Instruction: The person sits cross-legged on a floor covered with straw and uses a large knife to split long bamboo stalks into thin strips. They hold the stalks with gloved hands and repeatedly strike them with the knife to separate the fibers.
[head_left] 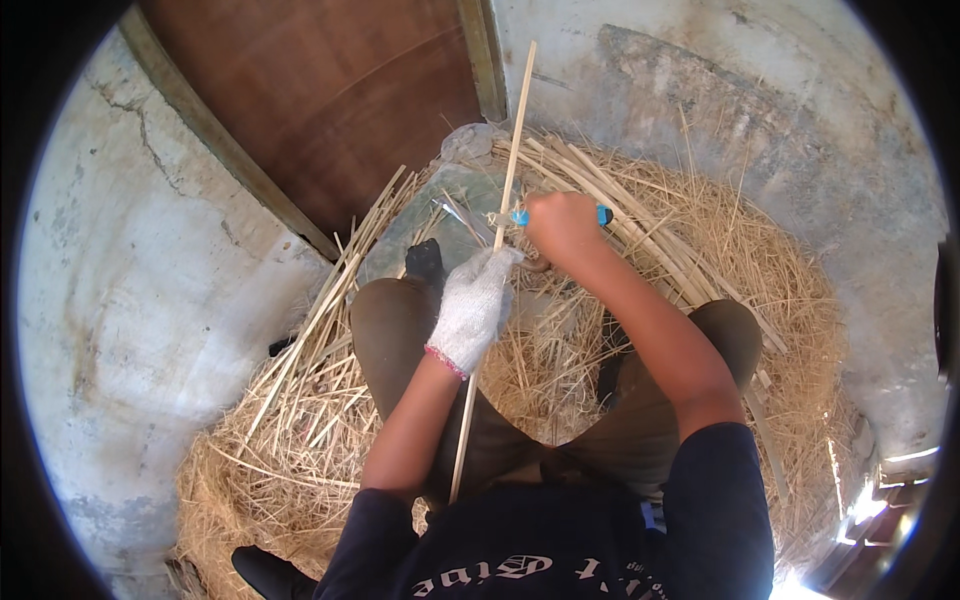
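Strip [497, 240], long and pale, is gripped in the gloved left hand [473, 308] above the knees, running up toward the wall; a blue-handled knife [524, 215] is clenched in the bare right hand [562, 226] against it. Shavings [300, 440] and cut strips [330, 300] are heaped all around.

A long, thin, pale bamboo strip [497, 235] runs almost straight up and down, leaning slightly right at the top. Its upper end reaches toward the brown door; its lower end passes over the lap. A knife with a blue handle [521, 216] lies crosswise against the strip, about a third of the way down from its upper end, blade touching it.
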